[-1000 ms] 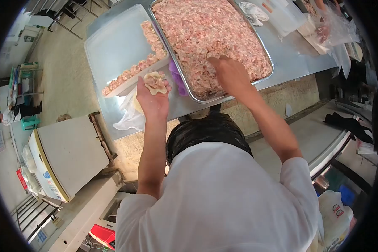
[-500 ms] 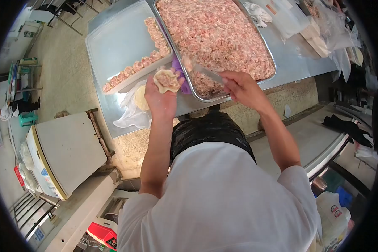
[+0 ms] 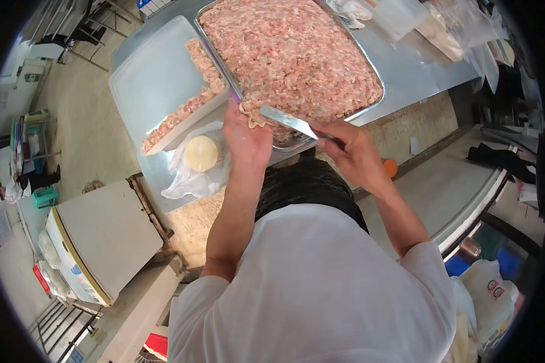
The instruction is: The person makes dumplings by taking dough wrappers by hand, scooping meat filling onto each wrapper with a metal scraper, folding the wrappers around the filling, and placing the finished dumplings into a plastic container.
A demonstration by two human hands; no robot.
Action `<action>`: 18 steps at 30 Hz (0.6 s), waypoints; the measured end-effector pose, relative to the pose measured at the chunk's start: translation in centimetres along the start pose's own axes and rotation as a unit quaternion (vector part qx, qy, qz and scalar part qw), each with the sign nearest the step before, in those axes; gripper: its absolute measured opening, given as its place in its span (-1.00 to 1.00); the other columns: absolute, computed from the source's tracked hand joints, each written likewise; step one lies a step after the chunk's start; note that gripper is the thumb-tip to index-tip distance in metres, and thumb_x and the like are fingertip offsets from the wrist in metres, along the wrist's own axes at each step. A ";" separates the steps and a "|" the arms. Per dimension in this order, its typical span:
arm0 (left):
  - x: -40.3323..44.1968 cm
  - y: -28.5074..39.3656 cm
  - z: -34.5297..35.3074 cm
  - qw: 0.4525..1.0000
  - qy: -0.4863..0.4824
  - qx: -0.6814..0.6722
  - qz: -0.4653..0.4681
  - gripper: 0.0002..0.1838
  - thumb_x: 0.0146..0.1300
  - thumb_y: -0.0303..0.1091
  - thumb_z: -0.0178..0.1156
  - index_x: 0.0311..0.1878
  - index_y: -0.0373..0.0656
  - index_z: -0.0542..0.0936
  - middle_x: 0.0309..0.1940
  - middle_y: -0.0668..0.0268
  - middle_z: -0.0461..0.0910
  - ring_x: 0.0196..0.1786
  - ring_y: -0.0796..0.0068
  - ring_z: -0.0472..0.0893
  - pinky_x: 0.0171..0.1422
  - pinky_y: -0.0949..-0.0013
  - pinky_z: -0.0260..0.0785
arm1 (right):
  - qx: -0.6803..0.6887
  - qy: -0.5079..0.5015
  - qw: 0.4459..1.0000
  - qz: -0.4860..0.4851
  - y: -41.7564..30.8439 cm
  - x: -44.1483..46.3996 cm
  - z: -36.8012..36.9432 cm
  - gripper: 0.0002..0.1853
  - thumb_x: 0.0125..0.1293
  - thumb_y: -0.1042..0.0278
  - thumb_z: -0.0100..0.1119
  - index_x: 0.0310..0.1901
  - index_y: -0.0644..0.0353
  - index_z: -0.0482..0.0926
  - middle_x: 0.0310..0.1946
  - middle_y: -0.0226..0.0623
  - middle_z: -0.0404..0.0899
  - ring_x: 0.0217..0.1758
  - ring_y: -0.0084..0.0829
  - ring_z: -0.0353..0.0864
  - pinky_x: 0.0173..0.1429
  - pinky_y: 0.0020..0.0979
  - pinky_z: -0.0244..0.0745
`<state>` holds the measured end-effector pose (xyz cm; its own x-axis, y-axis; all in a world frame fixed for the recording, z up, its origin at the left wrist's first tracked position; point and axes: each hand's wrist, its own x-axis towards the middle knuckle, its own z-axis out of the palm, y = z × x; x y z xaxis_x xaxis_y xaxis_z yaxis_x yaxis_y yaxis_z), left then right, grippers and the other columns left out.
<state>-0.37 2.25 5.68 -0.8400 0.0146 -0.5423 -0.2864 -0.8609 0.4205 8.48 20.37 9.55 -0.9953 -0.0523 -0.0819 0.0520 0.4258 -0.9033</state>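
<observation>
A round wrapper with meat filling (image 3: 253, 113) rests in my left hand (image 3: 248, 138), close to the near left corner of a large metal tray (image 3: 379, 85) heaped with minced meat (image 3: 297, 54). My right hand (image 3: 351, 148) grips the handle of a flat metal spatula (image 3: 290, 121), whose tip touches the filling. Left of the tray, a translucent plastic box (image 3: 118, 78) holds rows of filled dumplings (image 3: 181, 115) along two sides. A stack of round wrappers (image 3: 201, 153) lies on a white cloth or plastic (image 3: 178, 184) below the box.
The metal table (image 3: 418, 69) carries a crumpled white cloth (image 3: 350, 11) and clear plastic bags (image 3: 460, 24) at the back right. A white chest-like appliance (image 3: 109, 224) stands at the left. A person (image 3: 36, 181) is at the far left.
The left hand has moved right, to the tray's corner, with the filled wrapper. The right hand has come out of the meat with the spatula, which now meets the filling. The wrapper stack is more exposed.
</observation>
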 end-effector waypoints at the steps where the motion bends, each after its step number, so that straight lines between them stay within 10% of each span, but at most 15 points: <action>1: -0.4 -0.1 0.7 1.000 0.014 -0.005 -0.022 -0.60 0.60 -0.05 -0.11 0.06 -0.19 0.53 -0.08 0.17 0.61 0.02 0.13 0.58 0.22 -0.07 0.44 | -0.013 0.001 1.000 -0.017 0.4 0.1 0.5 -0.66 0.36 0.66 0.23 0.15 0.33 0.63 -0.18 -0.06 0.68 -0.18 -0.23 0.67 -0.05 -0.35 0.55; 8: 2.1 -1.3 -2.2 0.998 0.005 0.057 0.006 -0.63 0.59 -0.05 -0.08 -0.02 -0.16 0.55 -0.18 0.21 0.60 -0.05 0.13 0.59 0.09 0.00 0.48 | -0.043 0.035 0.995 -0.086 2.4 0.7 2.1 -0.67 0.29 0.64 0.25 0.10 0.27 0.68 -0.27 -0.04 0.64 -0.29 -0.04 0.64 -0.18 -0.21 0.50; 11: 2.9 -1.2 -3.8 0.973 -0.207 -0.099 -0.020 -0.56 0.59 -0.01 -0.11 0.04 -0.21 0.56 -0.12 0.18 0.64 -0.02 0.12 0.63 0.13 0.02 0.51 | 0.020 0.045 0.997 -0.053 2.5 1.0 1.6 -0.73 0.31 0.60 0.29 0.05 0.27 0.70 -0.27 -0.13 0.66 -0.32 -0.18 0.63 -0.21 -0.25 0.48; 15: -1.2 2.3 -1.8 0.965 -0.192 0.179 -0.010 -0.73 0.52 -0.17 0.18 0.05 -0.18 0.54 0.02 0.30 0.62 0.15 0.28 0.57 0.25 0.15 0.45 | 0.015 -0.009 1.000 -0.002 -1.1 1.8 -4.0 -0.86 0.32 0.51 0.37 -0.11 0.28 0.73 -0.35 -0.26 0.67 -0.39 -0.44 0.57 -0.28 -0.34 0.43; 18: 0.0 3.8 -4.8 0.787 -0.338 0.512 -0.062 -0.62 0.27 -0.35 0.46 0.09 -0.21 0.58 0.00 0.33 0.63 0.10 0.42 0.60 0.24 0.25 0.45 | -0.028 -0.069 0.997 0.037 -2.4 2.6 -6.6 -0.91 0.31 0.46 0.41 -0.25 0.29 0.72 -0.47 -0.30 0.62 -0.45 -0.53 0.50 -0.31 -0.39 0.38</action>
<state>0.77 -3.50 3.82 -0.7304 0.6315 -0.2601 -0.3163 0.0248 0.9483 5.22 25.20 14.29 -0.9681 -0.1402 -0.2079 0.1165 0.4829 -0.8679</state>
